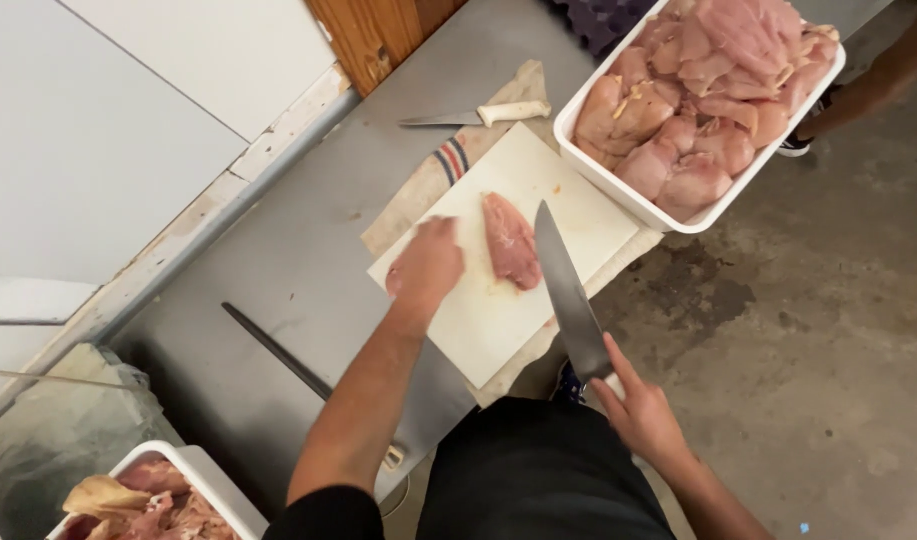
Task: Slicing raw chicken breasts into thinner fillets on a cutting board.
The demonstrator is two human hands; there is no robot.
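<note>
- Chicken breast [511, 242] lies alone mid-board [569, 205], long axis roughly parallel to the blade, so it reads as lined up for a lengthwise cut.
- Left hand [427, 268] sits on the board just left of the breast, fingers curled under, gripping nothing; looks like knuckles kept back from the edge. Touching the meat or just beside it, can't tell.
- Right hand [644, 412] wraps the knife [571, 295] handle near the body; blade points far, tip just right of the breast, above or on the board, can't tell.
- Cloth [449, 165] under the board, probably to stop sliding on the steel table [289, 270].
- White tub [634, 195] of raw breasts at far right, touching the board corner: short reach for supply.
- Second tub [194, 480] of meat scraps near left.
- Spare knife [479, 115] parked far of the board; dark steel rod [279, 352] lies left of the arm, both out of the way.
</note>
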